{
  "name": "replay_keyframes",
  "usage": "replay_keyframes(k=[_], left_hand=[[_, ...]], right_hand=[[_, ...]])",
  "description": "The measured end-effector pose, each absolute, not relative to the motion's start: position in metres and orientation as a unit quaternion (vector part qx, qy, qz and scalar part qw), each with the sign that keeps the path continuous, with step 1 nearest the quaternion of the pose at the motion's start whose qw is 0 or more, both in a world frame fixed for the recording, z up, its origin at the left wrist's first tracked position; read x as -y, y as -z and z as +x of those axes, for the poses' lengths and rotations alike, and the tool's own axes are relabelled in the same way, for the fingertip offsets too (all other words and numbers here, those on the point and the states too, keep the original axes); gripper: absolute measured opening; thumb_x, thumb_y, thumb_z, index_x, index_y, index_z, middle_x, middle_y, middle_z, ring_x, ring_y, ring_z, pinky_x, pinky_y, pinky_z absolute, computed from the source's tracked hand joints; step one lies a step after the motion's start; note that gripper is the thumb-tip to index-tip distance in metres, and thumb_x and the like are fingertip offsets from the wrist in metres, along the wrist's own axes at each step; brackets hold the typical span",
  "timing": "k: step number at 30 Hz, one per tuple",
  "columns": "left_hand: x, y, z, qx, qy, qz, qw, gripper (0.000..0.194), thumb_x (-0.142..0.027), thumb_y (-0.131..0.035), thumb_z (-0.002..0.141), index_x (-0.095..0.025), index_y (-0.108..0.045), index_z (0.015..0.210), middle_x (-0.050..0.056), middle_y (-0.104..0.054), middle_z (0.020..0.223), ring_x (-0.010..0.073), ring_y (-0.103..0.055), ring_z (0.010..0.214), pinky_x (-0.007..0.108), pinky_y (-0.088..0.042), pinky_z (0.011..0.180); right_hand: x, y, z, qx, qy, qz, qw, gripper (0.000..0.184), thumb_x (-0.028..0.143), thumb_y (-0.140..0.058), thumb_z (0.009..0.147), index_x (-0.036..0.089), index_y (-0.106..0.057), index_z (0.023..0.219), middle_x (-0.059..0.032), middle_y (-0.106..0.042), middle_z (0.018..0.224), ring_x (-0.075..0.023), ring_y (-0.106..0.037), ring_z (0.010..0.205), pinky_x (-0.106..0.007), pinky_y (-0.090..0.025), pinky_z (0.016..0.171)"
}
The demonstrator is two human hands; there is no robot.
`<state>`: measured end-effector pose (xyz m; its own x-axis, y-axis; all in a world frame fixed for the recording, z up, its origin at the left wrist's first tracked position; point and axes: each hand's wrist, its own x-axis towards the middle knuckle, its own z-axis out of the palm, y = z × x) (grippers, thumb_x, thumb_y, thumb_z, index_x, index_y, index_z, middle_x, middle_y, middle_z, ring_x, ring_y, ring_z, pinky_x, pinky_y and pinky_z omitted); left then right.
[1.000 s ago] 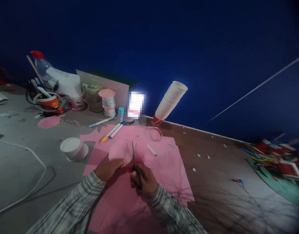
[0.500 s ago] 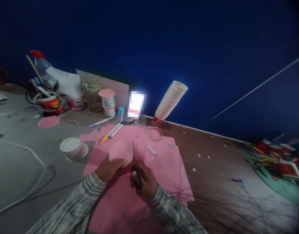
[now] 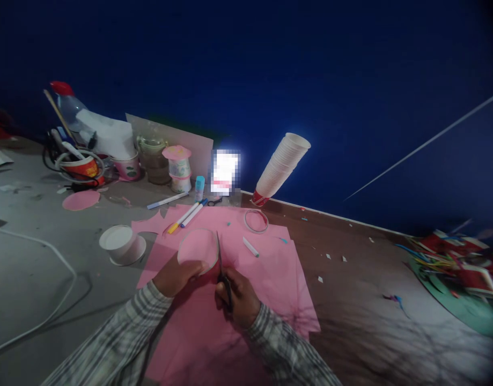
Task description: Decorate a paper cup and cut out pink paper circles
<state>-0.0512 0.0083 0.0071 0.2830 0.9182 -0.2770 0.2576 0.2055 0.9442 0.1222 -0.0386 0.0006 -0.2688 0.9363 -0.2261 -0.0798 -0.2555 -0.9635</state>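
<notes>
My left hand (image 3: pixel 181 274) pinches the lower edge of a round pink paper disc (image 3: pixel 198 249) with a pale rim. In my right hand (image 3: pixel 240 297) are dark-handled scissors (image 3: pixel 227 287), my fingers wrapped round the handles. Their blades point away from me along the disc's right edge; whether they touch it is hard to tell. Both hands are above large pink paper sheets (image 3: pixel 270 279). A white-and-green marker cap (image 3: pixel 251 247) and a ring cut from a cup (image 3: pixel 256 221) lie on the sheets, beyond my right hand.
Several markers (image 3: pixel 189 214) and a glue stick (image 3: pixel 199 188) lie or stand at the back. A white paper cup (image 3: pixel 119 244) sits upside down at left. A tall cup stack (image 3: pixel 281 169) leans at the wall. Scraps fill a green plate (image 3: pixel 463 305) at right.
My left hand and the pink disc have shifted slightly left. The scissors stay at the disc's right edge, and my right hand has barely moved.
</notes>
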Motion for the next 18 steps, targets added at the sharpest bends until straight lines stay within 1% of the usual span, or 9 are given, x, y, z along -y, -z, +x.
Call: replay_keyframes(k=[4,8,13,16,18], left_hand=[[-0.009,-0.011,-0.053,-0.52,-0.278,0.57,0.572,0.032,-0.042,-0.046,0.069,-0.023,-0.037,0.045,-0.007,-0.031,0.043,0.0088,-0.026,0.043,0.025,-0.021,0.042],[-0.008,-0.019,-0.051,-0.521,-0.283,0.566,0.573,0.034,-0.046,-0.048,0.069,-0.023,-0.037,0.047,-0.008,-0.031,0.042,0.0086,-0.027,0.042,0.025,-0.021,0.04],[-0.008,-0.024,-0.05,-0.526,-0.273,0.564,0.575,0.035,-0.048,-0.049,0.067,-0.023,-0.037,0.045,-0.007,-0.032,0.043,0.0085,-0.027,0.042,0.024,-0.022,0.038],[-0.01,-0.021,-0.054,-0.518,-0.256,0.573,0.582,0.036,-0.047,-0.049,0.069,-0.021,-0.041,0.045,-0.006,-0.035,0.043,0.0084,-0.029,0.042,0.023,-0.024,0.038],[-0.011,-0.018,-0.058,-0.522,-0.272,0.571,0.572,0.035,-0.046,-0.052,0.068,-0.021,-0.043,0.044,-0.006,-0.037,0.043,0.0084,-0.03,0.042,0.023,-0.024,0.038]], right_hand=[[0.038,-0.002,0.122,0.472,-0.645,-0.461,0.385,0.041,0.054,-0.069,0.071,0.018,-0.057,0.084,0.0101,-0.049,0.043,-0.0045,-0.035,0.028,-0.015,-0.028,0.028],[0.037,-0.006,0.123,0.475,-0.648,-0.458,0.379,0.039,0.054,-0.069,0.071,0.019,-0.054,0.081,0.0097,-0.05,0.044,-0.0048,-0.036,0.028,-0.015,-0.029,0.028],[0.036,-0.005,0.124,0.488,-0.642,-0.456,0.377,0.038,0.053,-0.069,0.071,0.02,-0.054,0.081,0.0087,-0.051,0.044,-0.0053,-0.036,0.03,-0.015,-0.028,0.029],[0.037,-0.003,0.123,0.485,-0.641,-0.458,0.378,0.038,0.052,-0.069,0.07,0.02,-0.054,0.081,0.0088,-0.05,0.044,-0.0052,-0.036,0.03,-0.015,-0.029,0.029],[0.037,-0.003,0.123,0.475,-0.646,-0.46,0.381,0.038,0.051,-0.069,0.07,0.019,-0.054,0.083,0.0093,-0.05,0.043,-0.0053,-0.036,0.031,-0.015,-0.029,0.029]])
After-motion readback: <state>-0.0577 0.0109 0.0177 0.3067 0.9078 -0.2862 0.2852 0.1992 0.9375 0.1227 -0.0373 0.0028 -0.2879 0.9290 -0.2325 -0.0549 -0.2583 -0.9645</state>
